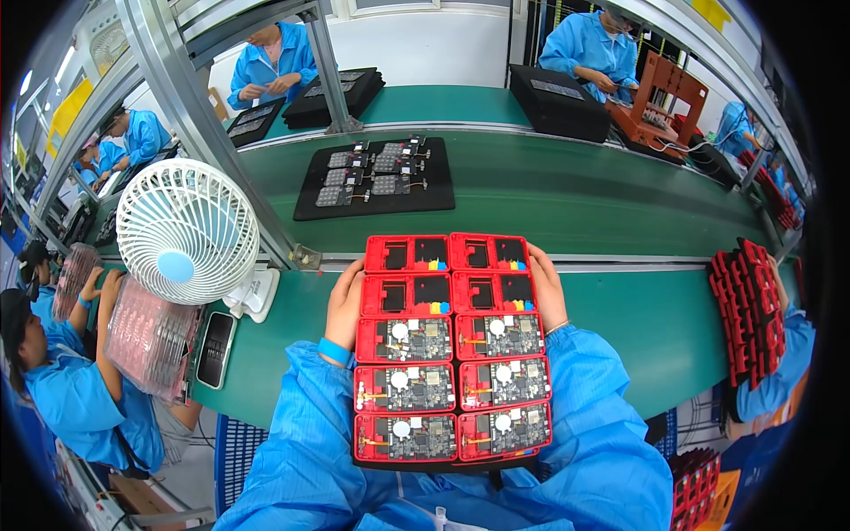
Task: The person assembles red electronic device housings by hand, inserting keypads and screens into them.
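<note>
My left hand (343, 308) and my right hand (549, 290) grip a black tray (398, 465) from its two sides, fingers wrapped round the edges. Two columns of red plastic housings (361, 386) fill it. Those in the far rows show black inner compartments with blue and yellow pieces; those in the nearer rows contain green-grey circuit boards (503, 384), each with a round white part. The tray is in front of my body, over the near edge of the green bench (637, 345). Its underside is hidden.
Beyond lies a black mat (305, 203) with several small boards on the green conveyor (567, 186). A white fan (174, 232) and metal post (190, 97) stand left, beside a white-rimmed dark case (215, 350). Stacked red trays (745, 310) are held by a person at right.
</note>
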`<state>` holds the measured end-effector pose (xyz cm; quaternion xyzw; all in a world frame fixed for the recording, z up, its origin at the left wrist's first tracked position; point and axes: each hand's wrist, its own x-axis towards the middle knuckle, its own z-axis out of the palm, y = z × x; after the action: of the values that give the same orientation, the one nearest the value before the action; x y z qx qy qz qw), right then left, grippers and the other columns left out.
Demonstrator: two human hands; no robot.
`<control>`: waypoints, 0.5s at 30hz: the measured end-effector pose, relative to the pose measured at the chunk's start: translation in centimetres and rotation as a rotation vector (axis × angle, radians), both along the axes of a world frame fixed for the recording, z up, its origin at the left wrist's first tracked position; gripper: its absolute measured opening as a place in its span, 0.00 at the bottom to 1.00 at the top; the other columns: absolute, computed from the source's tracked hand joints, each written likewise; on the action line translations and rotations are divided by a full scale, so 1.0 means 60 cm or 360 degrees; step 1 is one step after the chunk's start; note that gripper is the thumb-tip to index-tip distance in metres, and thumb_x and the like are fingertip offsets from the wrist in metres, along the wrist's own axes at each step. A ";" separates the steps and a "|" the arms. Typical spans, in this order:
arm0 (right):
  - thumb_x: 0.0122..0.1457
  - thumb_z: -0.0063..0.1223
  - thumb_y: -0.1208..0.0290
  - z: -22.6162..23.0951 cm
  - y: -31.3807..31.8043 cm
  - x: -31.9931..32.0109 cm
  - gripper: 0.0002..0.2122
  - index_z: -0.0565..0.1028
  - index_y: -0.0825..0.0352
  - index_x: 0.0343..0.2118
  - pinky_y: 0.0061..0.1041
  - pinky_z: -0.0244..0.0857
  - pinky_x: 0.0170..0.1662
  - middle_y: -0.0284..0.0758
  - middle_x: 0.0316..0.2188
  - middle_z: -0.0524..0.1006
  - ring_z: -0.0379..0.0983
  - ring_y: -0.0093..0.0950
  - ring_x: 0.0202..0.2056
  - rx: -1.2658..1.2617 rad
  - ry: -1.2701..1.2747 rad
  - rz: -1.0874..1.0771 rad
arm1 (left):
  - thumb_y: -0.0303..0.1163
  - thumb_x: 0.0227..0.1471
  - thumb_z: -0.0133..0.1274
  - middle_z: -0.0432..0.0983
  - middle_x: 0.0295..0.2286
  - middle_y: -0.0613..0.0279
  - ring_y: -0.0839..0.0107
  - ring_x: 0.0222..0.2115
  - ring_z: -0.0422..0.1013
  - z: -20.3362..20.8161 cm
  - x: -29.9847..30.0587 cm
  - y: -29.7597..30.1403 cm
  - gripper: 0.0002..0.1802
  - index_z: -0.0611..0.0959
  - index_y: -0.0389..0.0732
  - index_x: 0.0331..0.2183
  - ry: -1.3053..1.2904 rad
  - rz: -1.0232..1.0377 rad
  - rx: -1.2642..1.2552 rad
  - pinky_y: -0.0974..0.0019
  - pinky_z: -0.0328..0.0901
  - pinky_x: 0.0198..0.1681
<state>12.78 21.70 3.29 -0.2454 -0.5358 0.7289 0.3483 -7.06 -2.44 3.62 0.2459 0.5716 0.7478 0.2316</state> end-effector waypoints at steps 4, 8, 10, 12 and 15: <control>0.67 0.40 0.68 0.004 -0.004 0.000 0.15 0.68 0.66 0.54 0.18 0.67 0.46 0.33 0.46 0.75 0.72 0.19 0.43 -0.0039 0.0029 0.0010 | 0.36 0.63 0.41 0.74 0.45 0.57 0.74 0.42 0.71 -0.007 -0.004 -0.002 0.23 0.69 0.32 0.54 0.0034 0.0021 -0.0008 0.72 0.67 0.46; 0.67 0.39 0.67 -0.002 0.000 0.002 0.16 0.68 0.66 0.54 0.18 0.67 0.47 0.34 0.47 0.75 0.71 0.20 0.44 -0.0029 0.0008 0.0010 | 0.36 0.63 0.41 0.74 0.45 0.57 0.74 0.42 0.71 -0.002 0.000 0.000 0.23 0.70 0.32 0.54 0.0052 0.0020 -0.0038 0.72 0.66 0.46; 0.67 0.39 0.67 -0.004 0.001 0.002 0.16 0.68 0.66 0.54 0.18 0.67 0.47 0.34 0.47 0.75 0.72 0.20 0.44 -0.0015 0.0007 0.0008 | 0.36 0.63 0.42 0.74 0.45 0.57 0.74 0.42 0.71 -0.001 0.001 -0.001 0.23 0.70 0.31 0.54 0.0066 0.0022 -0.0059 0.73 0.66 0.46; 0.67 0.40 0.67 -0.001 -0.003 0.001 0.15 0.69 0.66 0.54 0.18 0.67 0.46 0.34 0.46 0.75 0.72 0.19 0.44 -0.0029 0.0018 0.0010 | 0.36 0.63 0.41 0.75 0.44 0.57 0.75 0.41 0.71 -0.005 -0.001 -0.003 0.23 0.70 0.32 0.54 0.0042 0.0035 -0.0022 0.73 0.66 0.45; 0.67 0.40 0.68 0.002 -0.004 0.001 0.15 0.69 0.66 0.53 0.18 0.68 0.46 0.33 0.45 0.75 0.72 0.19 0.43 -0.0044 0.0021 0.0000 | 0.36 0.64 0.41 0.75 0.43 0.58 0.75 0.41 0.71 0.000 0.003 -0.002 0.22 0.69 0.32 0.54 -0.0006 0.0015 0.0000 0.73 0.67 0.45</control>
<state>12.82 21.47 3.38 -0.2453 -0.5234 0.7379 0.3483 -6.90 -2.56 3.59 0.2417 0.5724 0.7493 0.2291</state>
